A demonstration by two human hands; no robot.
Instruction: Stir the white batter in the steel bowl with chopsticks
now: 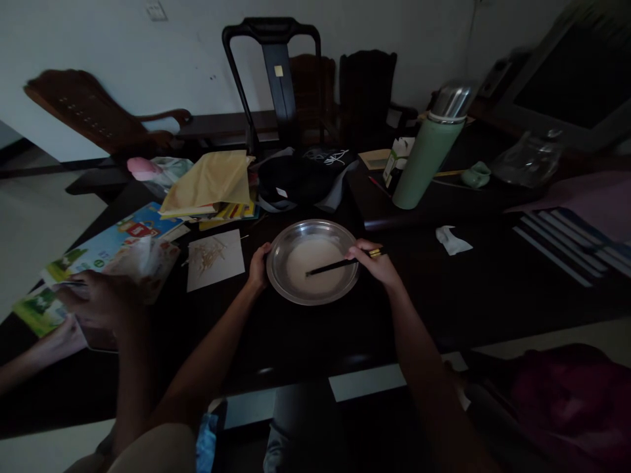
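A round metal bowl with pale batter-like contents sits on the dark table in front of me. My left hand grips the bowl's left rim, fingers curled over the edge. My right hand is closed on a pair of dark chopsticks whose tips rest in the pale mixture. Left of the bowl lies a white sheet with a small pile of thin sticks on it.
Another person's hands work with paper at the left, near colourful booklets. A green thermos, a crumpled tissue, stacked books, a yellow envelope and dark chairs lie beyond.
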